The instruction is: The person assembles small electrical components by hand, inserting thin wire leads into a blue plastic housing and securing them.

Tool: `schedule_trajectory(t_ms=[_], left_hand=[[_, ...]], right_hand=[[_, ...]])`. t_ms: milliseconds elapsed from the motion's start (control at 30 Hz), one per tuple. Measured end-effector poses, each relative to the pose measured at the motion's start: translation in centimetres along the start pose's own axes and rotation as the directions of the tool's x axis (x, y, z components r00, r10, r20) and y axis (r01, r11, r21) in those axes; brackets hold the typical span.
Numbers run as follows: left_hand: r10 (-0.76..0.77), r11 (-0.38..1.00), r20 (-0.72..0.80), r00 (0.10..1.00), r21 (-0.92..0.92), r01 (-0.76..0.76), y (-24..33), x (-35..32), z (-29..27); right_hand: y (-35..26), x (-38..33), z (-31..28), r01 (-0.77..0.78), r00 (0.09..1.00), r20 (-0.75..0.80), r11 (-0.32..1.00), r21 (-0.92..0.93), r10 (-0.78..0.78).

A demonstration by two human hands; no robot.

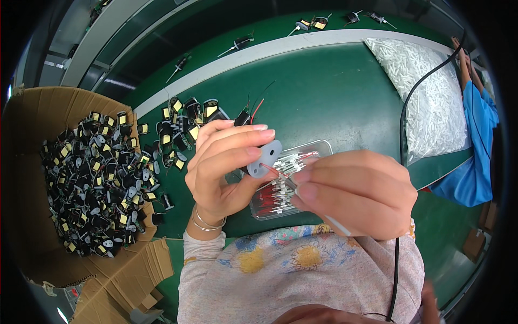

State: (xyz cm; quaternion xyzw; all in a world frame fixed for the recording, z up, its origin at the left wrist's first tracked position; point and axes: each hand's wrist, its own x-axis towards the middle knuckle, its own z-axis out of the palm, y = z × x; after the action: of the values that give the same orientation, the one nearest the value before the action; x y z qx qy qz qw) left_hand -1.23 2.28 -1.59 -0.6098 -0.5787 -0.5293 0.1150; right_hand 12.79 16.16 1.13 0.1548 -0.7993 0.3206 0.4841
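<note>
My left hand (226,162) is closed around a small black electronic assembly with a grey oval end plate (266,160) pierced by holes. Thin red and white wires (274,171) run from a hole in that plate to the fingers of my right hand (359,191). Those fingers are pinched on a slim silver-grey tool (338,225), whose end shows below the palm; its exact kind is partly hidden. Under both hands lies a clear plastic tray (322,146) with several white-tipped leads and red wires (264,198).
At left a cardboard box (59,97) holds a heap of black assemblies, with more piled on the green table (334,81). A bag of small white tubes (431,97) lies at right, crossed by a black cable (403,116). Another person's blue garment (467,173) shows beyond. Finished-looking parts (237,45) line the back strip.
</note>
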Motion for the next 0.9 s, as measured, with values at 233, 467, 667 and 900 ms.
schedule_trajectory(t_ms=[233, 467, 667, 900], left_hand=[[-0.002, 1.0, -0.009, 1.0, 0.0, 0.002, 0.1, -0.1, 0.1], [-0.007, 1.0, -0.026, 1.0, 0.004, 0.008, 0.2, 0.0, 0.0], [-0.012, 1.0, -0.02, 1.0, -0.002, 0.012, 0.2, 0.0, -0.2], [-0.013, 1.0, -0.017, 1.0, 0.026, 0.014, 0.4, -0.3, -0.4]], right_hand=[[-0.2, -0.2, -0.1, 0.057, 0.998, 0.015, 0.997, -0.053, -0.056], [-0.9, -0.2, 0.3, 0.031, 0.999, -0.009, 0.995, -0.098, -0.032], [-0.9, -0.2, 0.5, 0.035, 0.999, -0.033, 0.994, -0.102, -0.039], [-0.9, -0.3, 0.6, 0.058, 0.998, -0.022, 0.993, -0.104, -0.06]])
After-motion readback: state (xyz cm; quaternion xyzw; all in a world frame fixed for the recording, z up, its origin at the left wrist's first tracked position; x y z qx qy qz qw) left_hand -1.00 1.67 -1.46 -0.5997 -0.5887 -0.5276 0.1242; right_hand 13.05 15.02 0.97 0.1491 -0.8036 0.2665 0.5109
